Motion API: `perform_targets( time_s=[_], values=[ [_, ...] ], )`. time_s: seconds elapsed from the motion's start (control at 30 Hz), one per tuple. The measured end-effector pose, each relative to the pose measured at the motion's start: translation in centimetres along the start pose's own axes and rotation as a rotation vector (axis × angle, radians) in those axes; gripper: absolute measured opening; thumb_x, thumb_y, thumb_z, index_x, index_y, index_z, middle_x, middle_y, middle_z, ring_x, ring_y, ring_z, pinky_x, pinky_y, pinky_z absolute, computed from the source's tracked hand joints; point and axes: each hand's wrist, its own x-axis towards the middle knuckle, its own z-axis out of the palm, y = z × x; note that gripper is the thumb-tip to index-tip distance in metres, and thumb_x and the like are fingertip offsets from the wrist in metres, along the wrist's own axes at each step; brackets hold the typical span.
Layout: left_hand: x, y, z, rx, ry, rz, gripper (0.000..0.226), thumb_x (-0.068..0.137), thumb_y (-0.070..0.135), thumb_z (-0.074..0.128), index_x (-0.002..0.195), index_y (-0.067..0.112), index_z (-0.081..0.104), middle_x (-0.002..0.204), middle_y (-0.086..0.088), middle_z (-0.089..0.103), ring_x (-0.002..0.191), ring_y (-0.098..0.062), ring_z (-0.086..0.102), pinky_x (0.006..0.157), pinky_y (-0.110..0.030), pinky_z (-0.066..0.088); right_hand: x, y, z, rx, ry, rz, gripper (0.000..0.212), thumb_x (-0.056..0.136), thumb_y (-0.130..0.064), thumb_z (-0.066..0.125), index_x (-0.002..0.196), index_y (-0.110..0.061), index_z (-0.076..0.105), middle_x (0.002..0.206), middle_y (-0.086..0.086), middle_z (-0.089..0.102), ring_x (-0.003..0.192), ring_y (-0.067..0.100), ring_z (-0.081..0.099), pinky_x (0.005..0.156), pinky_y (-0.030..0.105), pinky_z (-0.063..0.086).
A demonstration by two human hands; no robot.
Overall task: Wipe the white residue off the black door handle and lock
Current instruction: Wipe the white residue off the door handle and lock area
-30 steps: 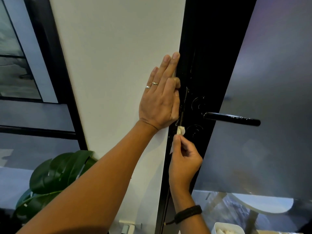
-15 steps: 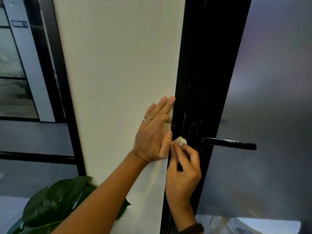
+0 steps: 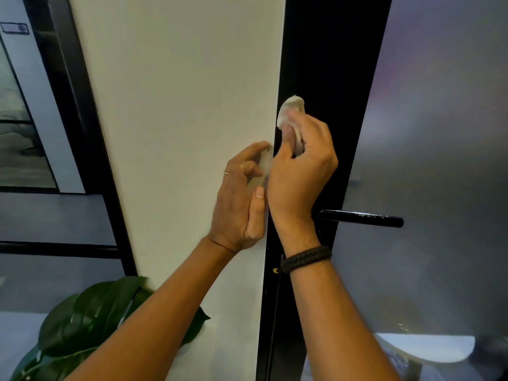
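Note:
A black lever handle (image 3: 361,218) sticks out to the right from the black door frame (image 3: 327,64). My right hand (image 3: 298,171) is shut on a small white wipe (image 3: 290,108), pressed against the black frame above the handle. It hides the lock plate behind it. My left hand (image 3: 242,199) rests on the white wall panel (image 3: 187,105) at its right edge, fingers curled and apart, holding nothing. A black braided band circles my right wrist.
Frosted glass of the door (image 3: 439,133) fills the right side. A large green leaf (image 3: 90,317) sits at the lower left. Black-framed glass panels (image 3: 41,215) stand on the left. A white rounded tabletop (image 3: 428,350) shows through at the bottom right.
My right hand rose with the wipe from beside the handle base to the frame above it. My left hand's fingers curled in from flat. The view shifted down.

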Motion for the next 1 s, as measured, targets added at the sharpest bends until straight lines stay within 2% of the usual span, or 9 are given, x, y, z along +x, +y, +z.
perform_targets(
  time_s=[0.1,0.23,0.33,0.4,0.47,0.6,0.67,0.9,1.0],
  values=[
    [1.4,0.6,0.4,-0.006,0.113,0.009,0.022,0.096,0.023,0.042,0.113,0.011,0.048,0.141,-0.023,0.051,0.128,-0.034,0.055,0.104,-0.042,0.051,-2.3,0.8,-1.3,0.000,-0.022,0.075,0.026,0.101,-0.009,0.067,0.126,-0.009,0.074,0.109,0.003,0.070,0.099,0.007,0.067,0.082,0.008,0.052],
    [4.1,1.5,1.5,0.111,0.218,0.042,0.026,0.091,0.025,0.046,0.109,0.008,0.052,0.136,-0.019,0.056,0.131,-0.017,0.049,0.108,-0.025,0.041,-11.7,3.5,-5.0,-0.024,-0.056,0.278,0.020,0.095,-0.006,0.073,0.112,-0.016,0.077,0.107,-0.004,0.070,0.103,0.001,0.067,0.088,0.013,0.056],
    [5.7,1.6,2.9,0.251,0.164,0.093,0.028,0.090,0.025,0.053,0.113,0.010,0.057,0.148,-0.018,0.055,0.143,-0.026,0.046,0.121,-0.043,0.040,-16.5,5.5,-7.0,-0.031,-0.053,0.431,0.017,0.093,-0.022,0.068,0.109,-0.024,0.075,0.105,-0.010,0.072,0.107,-0.001,0.067,0.089,0.022,0.060],
    [6.0,1.2,3.8,0.367,0.100,0.084,0.032,0.092,0.023,0.059,0.120,0.008,0.060,0.161,-0.020,0.047,0.155,-0.035,0.038,0.130,-0.055,0.028,-17.3,6.1,-7.5,-0.027,-0.072,0.472,0.016,0.094,-0.018,0.069,0.107,-0.025,0.075,0.104,-0.010,0.074,0.105,0.000,0.068,0.087,0.027,0.061],
    [5.7,0.5,4.3,0.500,0.055,0.095,0.035,0.094,0.020,0.065,0.127,0.012,0.058,0.168,-0.021,0.039,0.161,-0.038,0.029,0.136,-0.052,0.018,-16.5,6.0,-7.7,0.035,-0.089,0.502,0.020,0.095,-0.010,0.073,0.110,-0.022,0.076,0.106,-0.010,0.075,0.105,0.003,0.071,0.087,0.025,0.062],
    [5.2,0.1,4.4,0.560,0.050,0.111,0.032,0.096,0.009,0.066,0.127,0.013,0.061,0.170,-0.023,0.035,0.162,-0.040,0.026,0.136,-0.047,0.017,-14.9,7.1,-8.3,0.087,-0.195,0.472,0.027,0.095,-0.007,0.073,0.122,-0.014,0.077,0.110,-0.007,0.076,0.106,0.005,0.071,0.090,0.016,0.058],
    [5.1,0.3,4.5,0.563,0.044,0.101,0.027,0.097,0.009,0.065,0.123,0.013,0.064,0.170,-0.022,0.035,0.162,-0.041,0.026,0.136,-0.046,0.016,-15.6,8.1,-9.8,0.077,-0.237,0.501,0.025,0.093,-0.008,0.075,0.115,-0.018,0.079,0.103,-0.009,0.077,0.099,0.005,0.073,0.086,0.019,0.060],
    [5.0,0.6,4.4,0.573,0.033,0.081,0.015,0.096,0.007,0.061,0.110,0.012,0.065,0.170,-0.023,0.035,0.161,-0.041,0.026,0.136,-0.045,0.013,-14.0,10.4,-11.6,0.099,-0.117,0.728,0.005,0.088,-0.021,0.083,0.088,-0.024,0.079,0.079,-0.007,0.078,0.077,0.009,0.074,0.069,0.023,0.058],
    [5.1,0.8,4.4,0.567,0.030,0.080,0.014,0.096,0.006,0.061,0.107,0.012,0.065,0.170,-0.024,0.035,0.161,-0.042,0.026,0.135,-0.046,0.014,-13.7,10.5,-10.8,0.057,-0.101,0.767,0.015,0.086,-0.031,0.086,0.081,-0.019,0.078,0.075,-0.004,0.076,0.073,0.008,0.072,0.068,0.029,0.059]
  ],
)
